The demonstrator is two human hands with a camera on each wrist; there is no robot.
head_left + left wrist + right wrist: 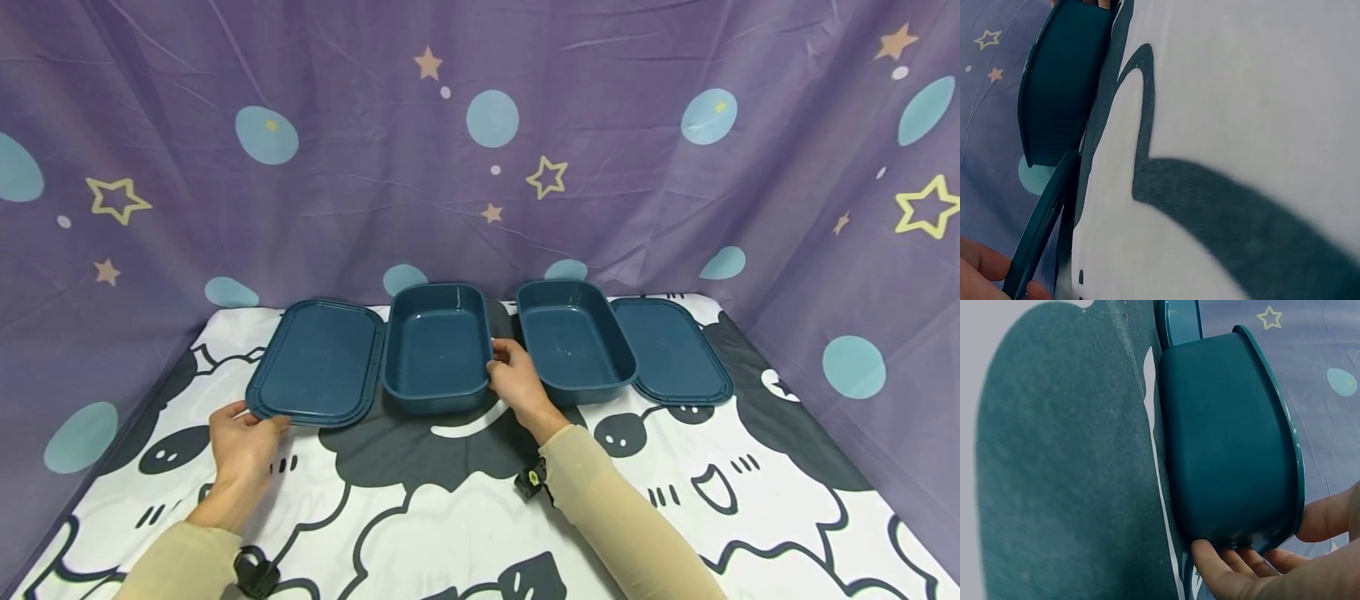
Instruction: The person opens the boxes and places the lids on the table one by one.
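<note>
My left hand (246, 442) pinches the near left corner of a flat dark blue lid (318, 362). In the left wrist view the lid (1041, 219) is seen edge-on and tilted, its rim between thumb and fingers. To its right is a deep dark blue storage box (438, 350), upright with nothing inside. My right hand (517, 379) grips this box by its right side. The right wrist view has the thumb at the rim and the other fingers spread along the wall of the box (1229, 444).
A second blue box (576, 337) stands just right of my right hand. Beyond it lies another blue lid (671, 350), partly overlapped by that box. Everything is on a cartoon-print cloth (442, 533), with a purple curtain (337, 208) behind.
</note>
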